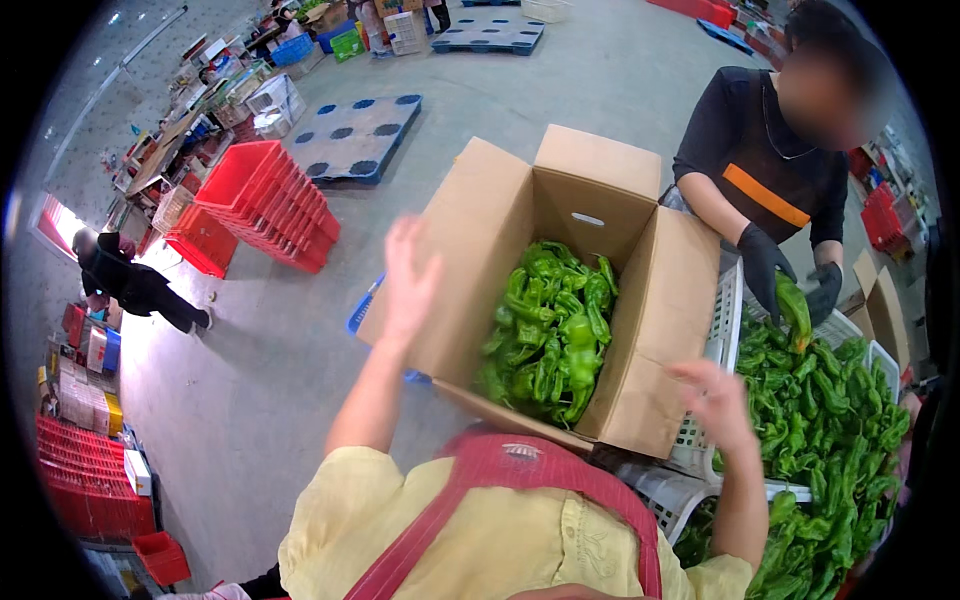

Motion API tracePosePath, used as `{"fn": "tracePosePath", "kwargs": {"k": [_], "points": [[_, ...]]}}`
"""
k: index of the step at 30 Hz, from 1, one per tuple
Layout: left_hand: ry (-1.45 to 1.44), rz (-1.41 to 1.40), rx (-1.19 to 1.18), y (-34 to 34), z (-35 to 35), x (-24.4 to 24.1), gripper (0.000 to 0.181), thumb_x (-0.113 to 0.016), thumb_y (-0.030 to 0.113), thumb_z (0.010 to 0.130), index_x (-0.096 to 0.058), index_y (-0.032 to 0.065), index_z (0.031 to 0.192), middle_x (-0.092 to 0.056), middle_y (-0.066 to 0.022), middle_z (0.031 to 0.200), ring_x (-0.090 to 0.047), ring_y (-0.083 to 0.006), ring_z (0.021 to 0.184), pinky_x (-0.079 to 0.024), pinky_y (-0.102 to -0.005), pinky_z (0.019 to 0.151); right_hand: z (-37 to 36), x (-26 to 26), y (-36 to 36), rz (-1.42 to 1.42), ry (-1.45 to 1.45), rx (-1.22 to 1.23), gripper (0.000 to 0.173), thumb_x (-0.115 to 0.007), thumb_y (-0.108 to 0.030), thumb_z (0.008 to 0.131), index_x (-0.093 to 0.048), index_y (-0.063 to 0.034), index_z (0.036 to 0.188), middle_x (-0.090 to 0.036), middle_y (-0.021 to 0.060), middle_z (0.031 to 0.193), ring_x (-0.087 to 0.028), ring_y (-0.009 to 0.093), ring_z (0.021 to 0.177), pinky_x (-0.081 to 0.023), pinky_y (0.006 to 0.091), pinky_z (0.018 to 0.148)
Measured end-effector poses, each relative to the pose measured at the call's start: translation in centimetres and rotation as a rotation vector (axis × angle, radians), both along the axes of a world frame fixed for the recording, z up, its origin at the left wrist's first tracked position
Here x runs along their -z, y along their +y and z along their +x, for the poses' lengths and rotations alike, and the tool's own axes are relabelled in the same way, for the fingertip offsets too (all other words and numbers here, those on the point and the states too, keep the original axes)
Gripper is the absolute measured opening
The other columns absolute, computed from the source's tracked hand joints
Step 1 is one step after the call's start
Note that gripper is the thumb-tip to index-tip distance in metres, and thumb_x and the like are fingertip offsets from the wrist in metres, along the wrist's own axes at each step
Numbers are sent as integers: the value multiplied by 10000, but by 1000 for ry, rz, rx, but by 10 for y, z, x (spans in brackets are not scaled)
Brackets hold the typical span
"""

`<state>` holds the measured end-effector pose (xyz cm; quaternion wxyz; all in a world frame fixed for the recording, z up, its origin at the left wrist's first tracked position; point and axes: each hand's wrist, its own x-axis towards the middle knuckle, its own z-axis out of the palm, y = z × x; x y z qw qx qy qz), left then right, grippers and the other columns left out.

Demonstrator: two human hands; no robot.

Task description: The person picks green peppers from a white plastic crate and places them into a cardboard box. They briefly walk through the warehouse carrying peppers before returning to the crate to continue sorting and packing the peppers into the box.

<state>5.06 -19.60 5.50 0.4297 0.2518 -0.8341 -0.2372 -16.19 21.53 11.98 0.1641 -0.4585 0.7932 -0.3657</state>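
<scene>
An open cardboard box [676, 330] stands in front of me with its flaps folded outward. Long green peppers [551, 322] fill its lower part. Over the outer left flap my left hand [411, 277] is raised, fingers apart and holding nothing. My right hand [709, 394], blurred, hovers by the lower edge of the right flap, its fingers spread and empty. To the right, white plastic crates [724, 322] are heaped with more green peppers [810, 405]. A co-worker's gloved hands [787, 281] hold one large green pepper [793, 311] above that heap.
A co-worker [757, 150] in a dark apron stands at the upper right. Stacked red crates [270, 202] and a plastic pallet [360, 139] are on the floor beyond the box. Another person [135, 281] walks at the far left. Crates line the left side.
</scene>
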Motion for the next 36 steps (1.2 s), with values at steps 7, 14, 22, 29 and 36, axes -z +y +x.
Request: {"fn": "tracePosePath", "kwargs": {"k": [7,14,22,29,36], "points": [[-97,621,470,90,-45,47,395,-598,80,916,-547,20,1303,-602,-92,1205,-603,-159,1070,-480,-299,931,-149,120,177,819,354,441,554,-736,-213,800,-552,-64,1300,-603,234,1196,-612,351,1053,-511,422,874],[-242,454,783,148,-57,24,419,-594,84,911,-530,64,1324,-561,-143,1233,-627,-220,1017,-477,-362,937,-145,158,149,1204,316,345,1069,-880,-368,652,-236,-286,1502,-282,250,1514,-282,432,1393,-441,552,1019],[-319,466,720,138,-34,47,387,-581,45,925,-544,55,1310,-578,-108,1214,-638,-178,972,-513,-321,852,-154,149,163,888,369,276,684,-849,-238,635,-462,-175,1196,-469,261,1268,-487,437,1152,-483,536,883],[-364,621,738,136,-46,53,352,-595,91,941,-565,42,1289,-613,-61,1151,-613,-110,932,-509,-271,816,-121,49,150,476,-83,597,449,-670,-31,751,-460,-132,1135,-600,141,817,-570,225,632,-474,395,595],[-316,882,1045,170,-79,36,332,-583,131,966,-576,26,1281,-640,-85,1185,-604,-166,1104,-476,-320,954,-78,-3,171,-265,-537,939,482,-610,-118,850,-461,-196,1302,-585,12,1089,-616,145,885,-517,266,523]]}}
